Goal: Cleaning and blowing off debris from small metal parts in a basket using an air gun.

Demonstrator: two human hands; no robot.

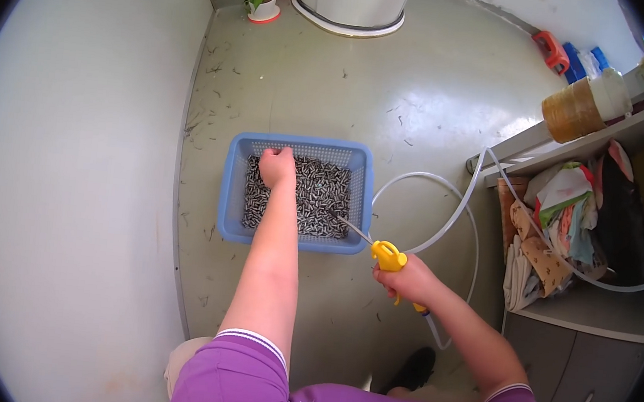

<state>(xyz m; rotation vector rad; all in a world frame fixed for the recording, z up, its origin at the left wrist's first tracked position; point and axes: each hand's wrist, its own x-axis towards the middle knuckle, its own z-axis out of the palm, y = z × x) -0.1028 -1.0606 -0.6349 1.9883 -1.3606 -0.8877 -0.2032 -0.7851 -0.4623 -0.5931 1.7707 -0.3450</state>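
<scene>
My right hand (407, 279) closes around a yellow air gun (388, 255), its thin nozzle (355, 231) reaching over the small metal pieces (319, 189) in a blue basket (231, 184) on the floor (310, 83). My left hand (276, 167) curls near the basket's far side; whether it pinches anything, I cannot tell.

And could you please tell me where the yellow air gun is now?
In the head view, the yellow air gun is in the right hand, by the blue basket's lower right corner.
</scene>
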